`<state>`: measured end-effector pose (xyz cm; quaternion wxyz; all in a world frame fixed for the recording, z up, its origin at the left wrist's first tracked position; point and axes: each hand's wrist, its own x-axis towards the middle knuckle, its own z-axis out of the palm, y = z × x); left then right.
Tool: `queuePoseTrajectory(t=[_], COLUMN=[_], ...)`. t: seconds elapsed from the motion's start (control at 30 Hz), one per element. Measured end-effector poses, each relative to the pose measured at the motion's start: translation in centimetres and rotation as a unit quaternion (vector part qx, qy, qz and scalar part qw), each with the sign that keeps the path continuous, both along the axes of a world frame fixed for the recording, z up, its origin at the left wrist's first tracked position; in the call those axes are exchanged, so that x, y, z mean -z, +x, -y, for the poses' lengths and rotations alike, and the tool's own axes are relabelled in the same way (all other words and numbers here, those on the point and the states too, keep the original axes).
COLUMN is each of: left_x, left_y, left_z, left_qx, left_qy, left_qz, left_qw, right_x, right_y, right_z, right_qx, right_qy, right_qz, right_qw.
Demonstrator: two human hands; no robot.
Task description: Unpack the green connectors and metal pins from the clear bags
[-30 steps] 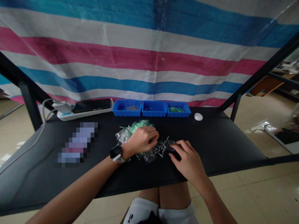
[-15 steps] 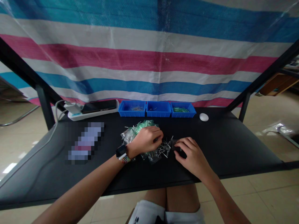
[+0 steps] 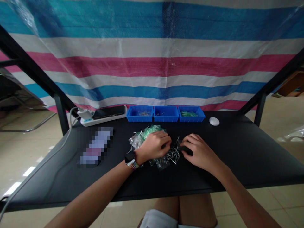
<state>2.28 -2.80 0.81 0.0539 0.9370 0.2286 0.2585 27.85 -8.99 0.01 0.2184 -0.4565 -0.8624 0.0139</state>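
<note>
My left hand (image 3: 155,144) is over the right side of a heap of small plastic bags, its fingers curled inward. Whatever it may hold is hidden behind the fingers. Green bags (image 3: 152,129) show above the knuckles, and clear bags (image 3: 136,140) lie to the left of the hand. A loose pile of thin metal pins, perhaps rivets (image 3: 173,155), sits between my two hands. At the pile's right edge, my right hand (image 3: 199,150) has its thumb and fingers bent toward each other. Something small and dark or clear is at its fingertips, too blurred to name.
Behind the heap stand a left blue bin (image 3: 139,118) and a middle blue bin (image 3: 166,119) with a few small pieces, and a right blue bin (image 3: 192,119) with green bags. A power strip (image 3: 104,119) bears a dark phone (image 3: 108,112). A white oval object (image 3: 214,121) lies right.
The whole view has shifted, so the table appears farther right. Both hands stay close to the pins and bags; my right fingers have moved slightly against the pile's edge.
</note>
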Motion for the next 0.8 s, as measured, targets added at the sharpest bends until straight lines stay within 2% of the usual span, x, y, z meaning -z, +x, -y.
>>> queuePoseTrajectory(t=[0.17,0.33,0.43,0.53,0.6,0.7,0.8], left_x=[0.0,0.1,0.0,-0.1,-0.2,0.0,0.3], left_y=[0.0,0.0,0.0,-0.1,-0.2,-0.1,0.1], left_z=[0.1,0.1,0.2,0.3,0.4,0.3,0.1], left_qx=[-0.012,-0.009,-0.009,-0.014,-0.018,-0.027,-0.027], left_qy=[0.006,-0.005,-0.024,-0.057,-0.104,-0.210,-0.271], left_qz=[-0.012,-0.004,0.011,0.031,0.054,0.125,0.212], left_qw=[1.000,1.000,1.000,0.998,0.993,0.969,0.938], right_x=[-0.3,-1.5,-2.7,-3.2,-2.9,-1.8,-0.6], right_y=[-0.2,-0.3,-0.1,-0.1,-0.6,-1.7,-2.5], right_z=[-2.1,-3.5,-4.5,-5.8,-6.4,-6.4,-5.5], right_qx=[-0.055,-0.083,-0.063,-0.044,-0.049,-0.050,-0.041], right_qy=[0.025,-0.007,-0.047,-0.089,-0.129,-0.202,-0.249], right_qz=[0.037,0.041,-0.003,-0.115,-0.240,-0.439,-0.538], right_qw=[0.997,0.996,0.997,0.988,0.961,0.874,0.804])
